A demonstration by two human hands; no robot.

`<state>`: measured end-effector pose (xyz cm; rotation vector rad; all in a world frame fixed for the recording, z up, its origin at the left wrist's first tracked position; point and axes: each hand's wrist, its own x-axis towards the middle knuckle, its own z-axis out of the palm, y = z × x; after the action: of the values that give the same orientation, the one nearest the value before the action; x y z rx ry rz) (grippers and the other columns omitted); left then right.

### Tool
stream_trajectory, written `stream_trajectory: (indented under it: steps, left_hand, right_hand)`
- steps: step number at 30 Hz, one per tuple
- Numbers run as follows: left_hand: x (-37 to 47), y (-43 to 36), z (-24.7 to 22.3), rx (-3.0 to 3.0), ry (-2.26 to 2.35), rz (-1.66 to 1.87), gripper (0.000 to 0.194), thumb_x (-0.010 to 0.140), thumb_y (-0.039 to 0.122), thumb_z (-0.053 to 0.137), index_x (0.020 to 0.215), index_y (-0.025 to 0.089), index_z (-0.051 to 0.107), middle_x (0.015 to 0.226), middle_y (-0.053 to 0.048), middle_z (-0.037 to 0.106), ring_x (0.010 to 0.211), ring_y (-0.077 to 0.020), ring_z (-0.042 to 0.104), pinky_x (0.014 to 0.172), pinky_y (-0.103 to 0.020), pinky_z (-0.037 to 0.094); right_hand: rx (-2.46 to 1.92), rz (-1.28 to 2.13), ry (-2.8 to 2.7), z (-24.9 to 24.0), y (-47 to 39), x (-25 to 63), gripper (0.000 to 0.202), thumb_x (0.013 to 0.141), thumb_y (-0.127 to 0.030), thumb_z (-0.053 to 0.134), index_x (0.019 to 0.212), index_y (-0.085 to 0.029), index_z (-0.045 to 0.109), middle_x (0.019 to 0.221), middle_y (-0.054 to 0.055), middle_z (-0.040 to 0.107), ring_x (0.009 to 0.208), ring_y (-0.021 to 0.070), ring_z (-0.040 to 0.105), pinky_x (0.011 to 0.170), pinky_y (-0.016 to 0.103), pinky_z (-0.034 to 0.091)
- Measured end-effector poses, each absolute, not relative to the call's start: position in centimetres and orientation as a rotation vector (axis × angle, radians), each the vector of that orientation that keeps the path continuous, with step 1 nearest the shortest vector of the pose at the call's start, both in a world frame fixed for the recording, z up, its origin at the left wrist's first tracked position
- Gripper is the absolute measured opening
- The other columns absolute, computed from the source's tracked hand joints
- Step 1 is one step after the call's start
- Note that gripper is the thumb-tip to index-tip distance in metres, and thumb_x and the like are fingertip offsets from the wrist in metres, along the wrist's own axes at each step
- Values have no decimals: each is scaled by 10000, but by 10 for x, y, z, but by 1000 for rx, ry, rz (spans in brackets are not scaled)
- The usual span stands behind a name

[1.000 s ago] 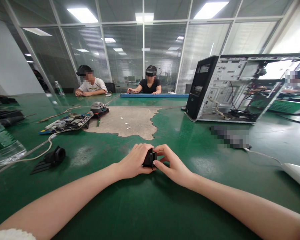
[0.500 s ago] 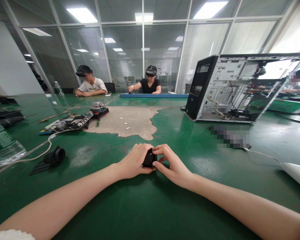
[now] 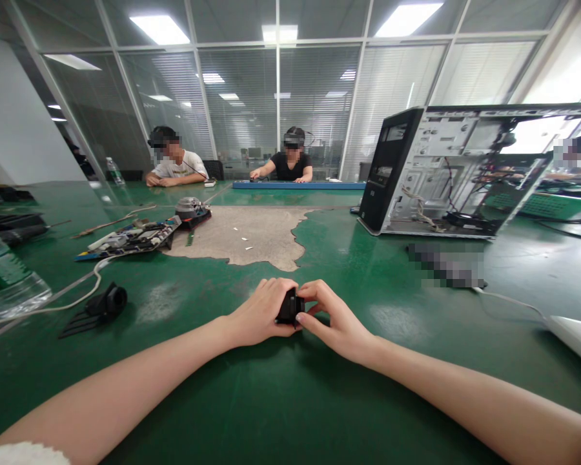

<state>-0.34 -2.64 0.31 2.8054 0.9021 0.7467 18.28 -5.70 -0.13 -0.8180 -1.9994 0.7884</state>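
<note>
Low over the green table, in the middle of the head view, a small black boxy part (image 3: pixel 288 309) sits between my two hands; its exact kind does not show. My left hand (image 3: pixel 260 313) is wrapped round its left side, with the thumb below and the fingers over the top. From the right, my right hand (image 3: pixel 332 320) pinches the part's right edge between thumb and fingertips. Much of the part's left side is hidden by my left hand. To the left lies a black plastic piece with a round end (image 3: pixel 104 307).
An open computer case (image 3: pixel 458 171) stands at the right. A circuit board (image 3: pixel 130 239), a metal-finned cooler (image 3: pixel 192 210) and a water bottle (image 3: pixel 7 274) are at the left. A pale cable (image 3: pixel 97 278) crosses there. Two people sit across the table (image 3: pixel 290 400); another is far right.
My right fingers have shifted very slightly at the black part's right edge. Both hands otherwise keep their place.
</note>
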Motion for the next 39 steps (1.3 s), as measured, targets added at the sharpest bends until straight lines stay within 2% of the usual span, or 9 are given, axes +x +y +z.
stream_trajectory:
  steps: [6,11,18,23,29,35,39]
  left_hand:
    - [-3,-26,3,2810,908,733,544,697,334,636,1112,183,318,1079,-71,481,910,-227,461,777,-350,346]
    - [-3,-26,3,2813,913,732,530,701,326,629,1113,184,327,1061,-66,487,906,-225,466,777,-352,349]
    - [-3,-26,3,2820,911,753,540,696,333,633,1114,181,328,1073,-66,488,914,-227,476,779,-356,351]
    - [-3,-26,3,2813,913,741,539,700,333,633,1116,187,323,1075,-70,490,911,-228,472,775,-355,349]
    - [-3,-26,3,2818,910,745,538,698,337,630,1116,186,327,1070,-70,490,909,-229,473,773,-352,350]
    - [-3,-27,3,2822,917,757,529,706,351,623,1110,190,322,1074,-68,491,912,-226,471,776,-349,345]
    - [-3,-27,3,2822,912,760,530,706,342,620,1116,192,320,1069,-66,492,909,-222,471,773,-347,347]
  right_hand:
    - [-880,831,-1976,-4,-54,183,257,803,-181,515,1043,-210,429,1023,55,473,954,170,515,721,297,515]
    - [-907,1008,-1961,-4,-53,182,228,825,-238,501,1032,-205,410,957,34,514,790,132,567,702,309,522]
    - [-819,719,-2031,-1,-57,183,206,812,-191,504,1015,-208,474,1018,60,461,962,168,494,740,290,509]
    - [-874,815,-1973,-5,-53,183,263,801,-199,524,1048,-212,437,1021,58,478,953,172,516,712,294,519]
    - [-896,1037,-1932,-6,-53,182,220,821,-255,513,1013,-205,418,933,28,527,778,132,576,687,303,526]
    - [-839,735,-1994,-2,-55,183,183,817,-202,503,999,-210,482,1008,56,481,955,169,512,742,298,510]
    - [-867,769,-1977,-4,-53,183,216,819,-195,499,1030,-212,455,1010,57,484,953,170,518,732,305,517]
